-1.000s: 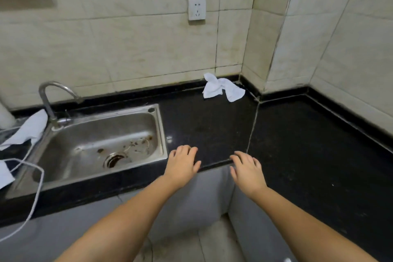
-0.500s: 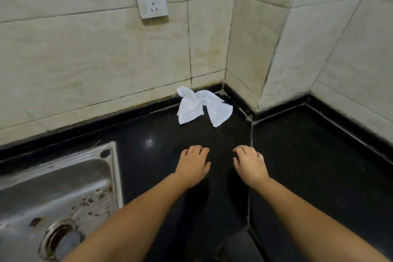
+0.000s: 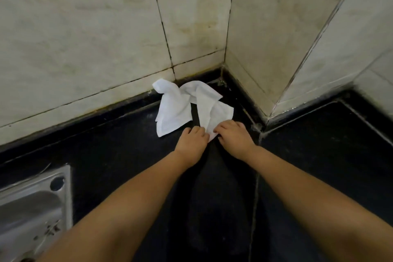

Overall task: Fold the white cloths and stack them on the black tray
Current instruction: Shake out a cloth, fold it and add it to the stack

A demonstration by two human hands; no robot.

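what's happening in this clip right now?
A person is reaching into the corner of a black counter for a crumpled white cloth. Both hands are at its near corner: the left hand and right hand have their fingers curled onto the fabric, apparently pinching it. The cloth is still unfolded and lies against the tiled wall. Part of a steel sink shows at lower left. No tray is in view.

Cloth (image 3: pixel 176 110) lies on counter (image 3: pixel 119 151) by the wall corner (sink (image 3: pixel 32 208) far left)
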